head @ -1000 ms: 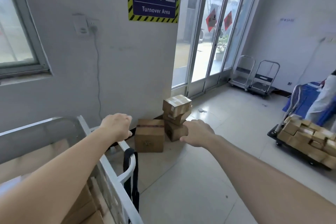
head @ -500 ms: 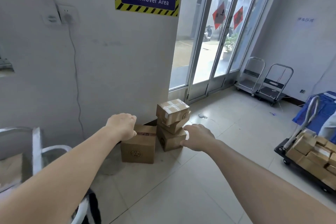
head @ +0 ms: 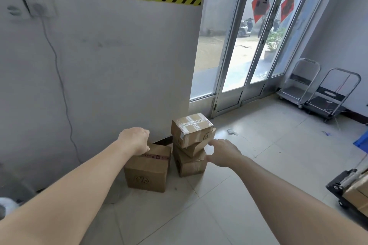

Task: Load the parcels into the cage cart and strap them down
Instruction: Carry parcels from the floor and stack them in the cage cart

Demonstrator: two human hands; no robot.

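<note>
Cardboard box (head: 147, 171) and 3-parcel stack (head: 191, 145) stand by wall (head: 119, 65); left grip (head: 135, 139) curled, empty, by box; right grip (head: 223, 152) open beside stack.

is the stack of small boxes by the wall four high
No, the stack is three high: a taped top box, a skewed middle box and a bottom box, with a larger box beside it.

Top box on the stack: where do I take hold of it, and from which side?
Clasp the top box by its two opposite side faces, one hand each, coming from the front and lifting straight up. It lies skewed on a tilted box beneath, so a sideways pull could tip both. The wall is close behind.
</note>
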